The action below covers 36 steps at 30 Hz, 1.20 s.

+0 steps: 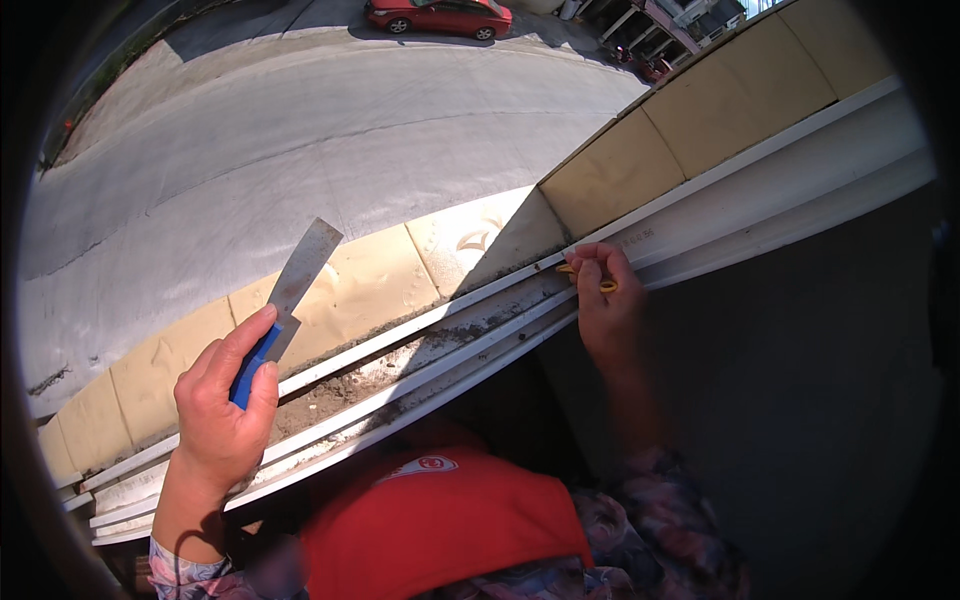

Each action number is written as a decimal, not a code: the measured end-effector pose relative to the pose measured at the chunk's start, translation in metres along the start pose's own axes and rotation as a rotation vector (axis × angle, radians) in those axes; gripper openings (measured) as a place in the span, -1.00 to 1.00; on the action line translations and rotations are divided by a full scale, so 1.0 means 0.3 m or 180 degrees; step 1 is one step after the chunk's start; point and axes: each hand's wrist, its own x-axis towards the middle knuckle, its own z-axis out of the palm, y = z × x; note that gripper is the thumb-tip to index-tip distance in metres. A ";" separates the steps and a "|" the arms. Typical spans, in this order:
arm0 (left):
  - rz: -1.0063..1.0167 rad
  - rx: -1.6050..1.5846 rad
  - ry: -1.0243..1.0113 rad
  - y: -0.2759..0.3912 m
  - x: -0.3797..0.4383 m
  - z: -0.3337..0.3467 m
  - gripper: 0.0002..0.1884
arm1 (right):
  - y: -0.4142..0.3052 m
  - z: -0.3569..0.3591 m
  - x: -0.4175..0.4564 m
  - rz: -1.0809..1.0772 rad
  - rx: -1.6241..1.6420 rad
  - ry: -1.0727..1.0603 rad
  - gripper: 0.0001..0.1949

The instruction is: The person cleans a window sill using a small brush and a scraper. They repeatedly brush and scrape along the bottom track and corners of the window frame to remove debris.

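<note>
My left hand [225,397] grips the blue handle of a putty knife [306,262], its flat metal blade raised over the tiled ledge. Below the knife runs a white window-frame track [450,330], with loose dirt [322,401] lying in its channel. At the track's right part, my right hand [604,289] pinches a small yellow tool [608,286], partly hidden by the fingers; its kind cannot be told. One end of it reaches towards the dirty channel.
Tan tiles [360,274] line the outer ledge beyond the frame. Far below lie a paved road [300,150] and a parked red car [442,16]. A white frame section [750,172] continues to the right. A red apron [450,517] covers my front.
</note>
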 end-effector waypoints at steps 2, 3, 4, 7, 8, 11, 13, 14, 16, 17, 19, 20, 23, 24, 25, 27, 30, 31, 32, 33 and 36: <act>0.0054 -0.0055 0.0006 -0.001 0.006 0.005 -0.58 | 0.023 0.002 -0.020 0.0174 0.0798 -0.0066 -0.85; 0.0092 -0.0010 0.0012 -0.003 0.008 0.004 -0.59 | 0.028 -0.010 -0.029 0.0210 0.0958 0.0011 -0.85; 0.0131 0.0032 0.0016 -0.005 0.009 0.004 -0.59 | 0.035 -0.033 -0.037 0.0248 0.1114 0.0089 -0.85; 0.0105 0.0064 0.0035 0.001 0.003 0.005 -0.60 | 0.018 -0.032 -0.032 0.0222 0.0764 0.0235 -0.86; 0.0071 0.0060 0.0044 0.005 -0.002 0.004 -0.60 | 0.012 -0.020 -0.025 0.0191 0.0512 0.0266 -0.86; -0.0213 -0.0055 -0.0207 0.009 0.010 0.006 -0.60 | 0.064 -0.001 -0.019 0.0249 0.1528 0.0366 -0.88; -0.0389 -0.0089 -0.0230 0.002 0.012 0.004 -0.60 | 0.054 -0.038 -0.035 0.0494 0.1853 0.0076 -0.88; -0.0475 -0.0108 -0.0242 -0.002 0.015 0.004 -0.60 | 0.047 -0.048 -0.048 0.0411 0.1825 0.0074 -0.88; -0.0473 -0.0187 -0.0252 0.006 0.019 0.005 -0.60 | 0.046 -0.061 -0.061 0.0203 0.1628 0.0188 -0.86; -0.0471 -0.0229 -0.0259 0.009 0.022 0.007 -0.60 | 0.043 -0.050 -0.062 0.0181 0.1455 0.0201 -0.86; -0.0395 -0.0240 -0.0118 0.008 0.017 0.026 -0.60 | 0.028 -0.013 -0.058 0.0114 0.1129 0.0210 -0.84; -0.0357 -0.0246 -0.0048 0.007 0.013 0.032 -0.60 | 0.023 -0.007 -0.063 0.0161 0.1295 0.0055 -0.83; -0.0389 -0.0302 0.0010 -0.005 0.014 0.029 -0.59 | -0.004 -0.009 -0.080 0.0291 0.1731 -0.0415 -0.81; -0.0426 -0.0321 0.0009 -0.007 0.012 0.025 -0.59 | -0.019 -0.022 -0.078 0.0246 0.1666 -0.0335 -0.80; -0.0464 -0.0338 0.0010 -0.008 0.011 0.019 -0.59 | -0.037 -0.042 -0.070 0.0200 0.1601 -0.0257 -0.79; -0.0491 -0.0367 0.0016 -0.008 0.008 0.016 -0.59 | -0.046 -0.049 -0.039 0.0074 0.1041 -0.0135 -0.77; -0.0417 -0.0370 0.0039 -0.007 0.002 0.016 -0.59 | -0.033 -0.022 -0.004 -0.0065 0.0351 -0.0208 -0.74; -0.0335 -0.0371 0.0037 -0.004 0.006 0.021 -0.59 | -0.018 -0.004 -0.020 -0.0034 0.0630 -0.0338 -0.74; -0.0253 -0.0372 0.0036 -0.001 0.010 0.024 -0.59 | -0.014 0.005 -0.039 -0.0004 0.0909 -0.0469 -0.73; -0.0304 -0.0363 0.0022 -0.003 0.011 0.026 -0.60 | -0.030 0.009 -0.060 -0.0041 0.1011 -0.0639 -0.72; -0.0451 -0.0281 0.0003 -0.005 0.008 0.008 -0.61 | -0.114 -0.007 -0.097 -0.0027 0.1204 -0.0920 -0.70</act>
